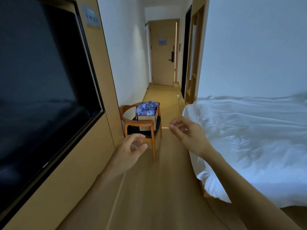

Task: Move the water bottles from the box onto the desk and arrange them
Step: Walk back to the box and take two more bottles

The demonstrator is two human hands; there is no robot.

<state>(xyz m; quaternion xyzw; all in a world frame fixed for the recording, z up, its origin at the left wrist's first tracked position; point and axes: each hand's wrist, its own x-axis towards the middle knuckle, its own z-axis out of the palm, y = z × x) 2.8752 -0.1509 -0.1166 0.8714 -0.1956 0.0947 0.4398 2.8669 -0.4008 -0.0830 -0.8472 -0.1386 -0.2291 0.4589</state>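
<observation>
Ahead, beyond the loosely curled, empty fingers of the left hand (131,147) and right hand (184,130), a box (147,119) heaped with water bottles (147,108) sits on a chair (141,125); a careless grab could spill the pile; no desk shows.

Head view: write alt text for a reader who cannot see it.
Both empty hands, left hand and right hand, reach toward a cardboard box heaped with water bottles on a wooden chair, between a wall-mounted TV and a white bed.
</observation>
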